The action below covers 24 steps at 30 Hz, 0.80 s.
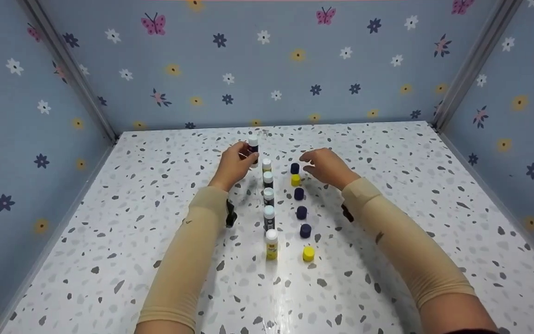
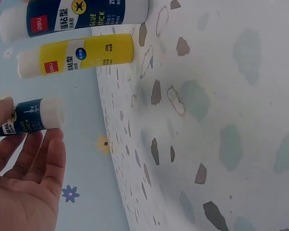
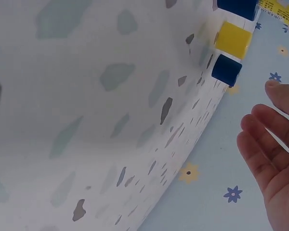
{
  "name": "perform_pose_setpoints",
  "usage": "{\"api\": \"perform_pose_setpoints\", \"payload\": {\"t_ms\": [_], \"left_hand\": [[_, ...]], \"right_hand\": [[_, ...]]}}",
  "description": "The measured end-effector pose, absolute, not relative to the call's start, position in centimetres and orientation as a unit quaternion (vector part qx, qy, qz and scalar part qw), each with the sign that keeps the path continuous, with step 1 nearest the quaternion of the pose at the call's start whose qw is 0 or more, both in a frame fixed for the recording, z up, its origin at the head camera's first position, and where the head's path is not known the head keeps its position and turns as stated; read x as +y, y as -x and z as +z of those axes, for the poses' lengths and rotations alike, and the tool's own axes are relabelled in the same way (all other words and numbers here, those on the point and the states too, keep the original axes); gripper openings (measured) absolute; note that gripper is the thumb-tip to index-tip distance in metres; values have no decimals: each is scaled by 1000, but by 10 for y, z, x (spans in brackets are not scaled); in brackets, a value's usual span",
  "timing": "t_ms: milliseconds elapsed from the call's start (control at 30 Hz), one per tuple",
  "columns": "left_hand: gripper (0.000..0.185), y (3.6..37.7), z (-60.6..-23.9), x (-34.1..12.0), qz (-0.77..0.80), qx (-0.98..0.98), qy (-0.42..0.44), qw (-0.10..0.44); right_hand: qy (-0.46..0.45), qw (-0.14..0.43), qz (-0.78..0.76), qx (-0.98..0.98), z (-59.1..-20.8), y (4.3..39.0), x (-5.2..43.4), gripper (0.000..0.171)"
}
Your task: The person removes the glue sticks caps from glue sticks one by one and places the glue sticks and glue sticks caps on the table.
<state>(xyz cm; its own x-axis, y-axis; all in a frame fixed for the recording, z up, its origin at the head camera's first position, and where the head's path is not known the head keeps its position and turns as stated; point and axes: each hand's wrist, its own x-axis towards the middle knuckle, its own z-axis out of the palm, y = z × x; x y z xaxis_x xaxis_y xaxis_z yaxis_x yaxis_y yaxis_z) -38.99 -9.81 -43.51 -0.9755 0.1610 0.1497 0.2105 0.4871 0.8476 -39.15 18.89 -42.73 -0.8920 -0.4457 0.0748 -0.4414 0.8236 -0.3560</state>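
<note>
A row of several uncapped glue sticks (image 1: 268, 204) stands upright down the middle of the speckled table (image 1: 387, 260). Beside it runs a row of loose caps, dark blue (image 1: 299, 194) and yellow (image 1: 308, 253). My left hand (image 1: 237, 163) holds a dark blue glue stick (image 1: 253, 146) at the far end of the stick row; the left wrist view shows its fingers (image 2: 33, 159) around that stick (image 2: 32, 115). My right hand (image 1: 325, 166) hovers with relaxed fingers just right of the farthest blue cap (image 1: 295, 168), holding nothing. The right wrist view shows the blue cap (image 3: 226, 70) and a yellow cap (image 3: 233, 39).
Blue flowered walls (image 1: 257, 65) close in the table on three sides. Bare tabletop lies left and right of the two rows and toward the near edge.
</note>
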Motion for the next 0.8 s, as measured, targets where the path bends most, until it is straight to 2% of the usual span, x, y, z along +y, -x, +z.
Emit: {"api": "perform_pose_setpoints", "payload": {"t_ms": [533, 800], "left_hand": [[31, 403, -454, -90, -468, -879, 88, -1], [27, 409, -461, -84, -454, -885, 99, -14]], "right_hand": [[221, 7, -181, 958, -425, 379, 205, 36], [225, -13, -192, 955, -425, 374, 216, 33]]}}
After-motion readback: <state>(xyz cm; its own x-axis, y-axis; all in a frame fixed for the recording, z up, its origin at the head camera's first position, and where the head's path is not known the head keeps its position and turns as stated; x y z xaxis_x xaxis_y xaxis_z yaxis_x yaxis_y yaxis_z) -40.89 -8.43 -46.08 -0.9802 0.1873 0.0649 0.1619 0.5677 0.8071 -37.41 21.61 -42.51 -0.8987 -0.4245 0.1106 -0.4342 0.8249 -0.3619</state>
